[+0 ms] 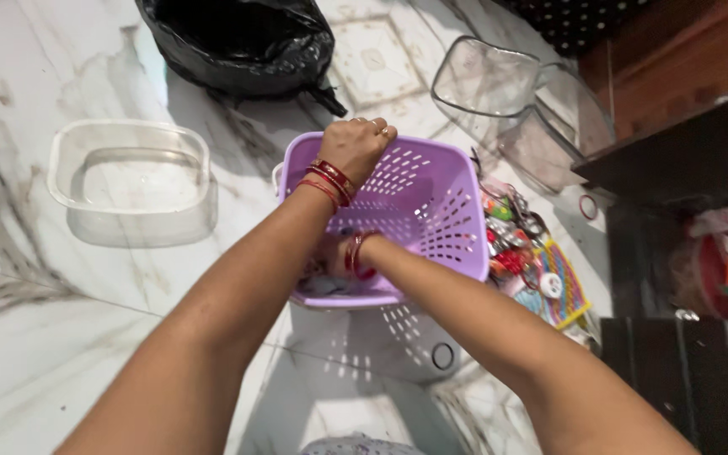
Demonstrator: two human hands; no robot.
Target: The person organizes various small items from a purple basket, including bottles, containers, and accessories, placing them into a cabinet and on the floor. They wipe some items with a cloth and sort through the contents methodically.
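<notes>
Marble floor (35,337), white with grey veining. At 10 o'clock, an empty clear plastic tub (131,179), upright. At 12 o'clock, a black bin bag (242,42), bunched and glossy. At 1 o'clock, two clear plastic containers (520,105) tipped on their sides, touching. At 3 o'clock, a heap of small colourful toys and trinkets (520,253) on a bright patterned mat (568,295). Far right, dark wooden shelving (676,160) holding cluttered items, too blurred to tell

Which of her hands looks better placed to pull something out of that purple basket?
The right hand, probably. It is already down inside the perforated lilac plastic basket among the small items at its bottom. The left hand grips the basket's far rim, apparently steadying it, so it seems occupied.
</notes>
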